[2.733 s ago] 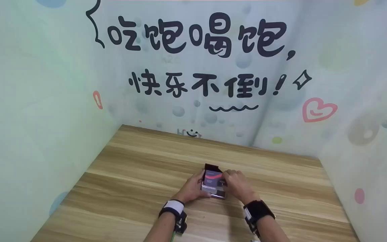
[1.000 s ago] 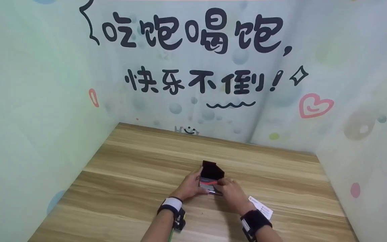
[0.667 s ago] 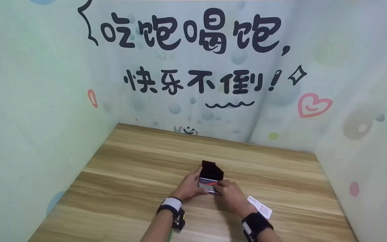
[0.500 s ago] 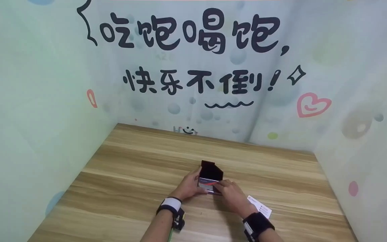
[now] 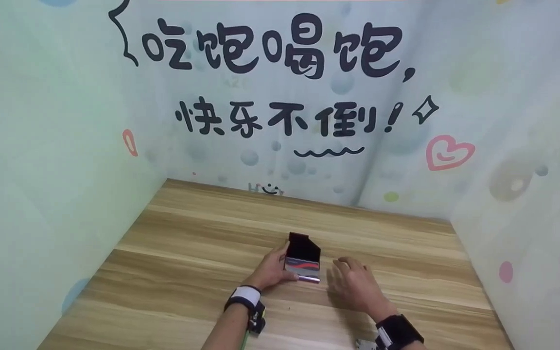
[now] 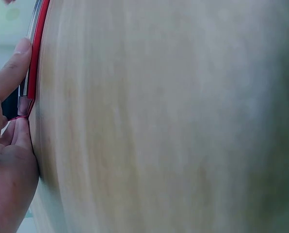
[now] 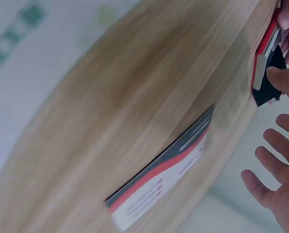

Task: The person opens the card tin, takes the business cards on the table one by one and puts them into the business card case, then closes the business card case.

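My left hand (image 5: 270,270) grips a small flat card case (image 5: 303,249) from its left side, thumb at the near edge. The black lid stands raised at the far side. Inside lie cards (image 5: 304,266) with a dark ground and a red wave. The left wrist view shows the case's red outer edge (image 6: 38,53) close over the wood, thumb and fingers on either side. My right hand (image 5: 359,288) hovers to the right of the case, fingers loosely bent, holding nothing. A business card (image 7: 159,170) with a dark band and red wave lies on the table in the right wrist view.
The wooden table (image 5: 202,228) is bounded by pale printed walls, left, back and right. Large dark lettering (image 5: 280,48) marks the back wall. Each wrist wears a strap, the left one (image 5: 246,295) with a camera below it.
The lid has risen upright since the earliest frame. My right hand has left the case and moved right. The white card seen earlier beside the right wrist no longer shows in the head view.
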`<control>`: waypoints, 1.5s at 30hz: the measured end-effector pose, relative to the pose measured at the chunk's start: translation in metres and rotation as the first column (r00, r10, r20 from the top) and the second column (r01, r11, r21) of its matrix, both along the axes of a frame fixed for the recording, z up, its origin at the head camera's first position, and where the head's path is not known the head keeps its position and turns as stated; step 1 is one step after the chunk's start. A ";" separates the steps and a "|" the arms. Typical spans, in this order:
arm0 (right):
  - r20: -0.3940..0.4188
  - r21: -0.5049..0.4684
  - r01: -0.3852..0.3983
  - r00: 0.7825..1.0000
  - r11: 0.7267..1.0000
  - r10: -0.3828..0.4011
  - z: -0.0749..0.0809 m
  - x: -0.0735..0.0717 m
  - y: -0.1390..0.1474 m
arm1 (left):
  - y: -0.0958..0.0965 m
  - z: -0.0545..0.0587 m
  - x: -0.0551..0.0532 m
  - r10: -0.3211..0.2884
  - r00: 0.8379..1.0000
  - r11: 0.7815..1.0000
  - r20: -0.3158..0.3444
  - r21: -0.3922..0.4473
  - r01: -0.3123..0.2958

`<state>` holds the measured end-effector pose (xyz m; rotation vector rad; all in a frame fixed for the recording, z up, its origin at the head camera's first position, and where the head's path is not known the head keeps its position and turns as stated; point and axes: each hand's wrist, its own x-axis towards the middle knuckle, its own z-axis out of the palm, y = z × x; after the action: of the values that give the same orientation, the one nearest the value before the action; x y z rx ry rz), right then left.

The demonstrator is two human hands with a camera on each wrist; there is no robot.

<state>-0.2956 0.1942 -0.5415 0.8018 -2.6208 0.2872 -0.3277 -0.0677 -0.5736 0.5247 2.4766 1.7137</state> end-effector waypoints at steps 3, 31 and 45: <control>0.078 -0.018 0.044 0.996 0.999 -0.043 0.000 0.004 0.012 | -0.001 0.001 0.001 -0.006 1.000 1.000 0.001 0.012 0.006; 0.379 0.010 0.163 0.912 0.987 -0.155 0.008 0.033 0.080 | -0.002 0.003 0.002 -0.011 1.000 1.000 -0.007 -0.009 0.011; 0.433 -0.035 0.219 0.883 0.975 -0.183 0.006 0.031 0.084 | -0.001 -0.001 0.000 -0.007 0.999 0.999 -0.040 -0.037 0.006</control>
<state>-0.2649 0.2781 -0.5356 0.4687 -3.0466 0.5652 -0.3274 -0.0691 -0.5747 0.5680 2.5256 1.6676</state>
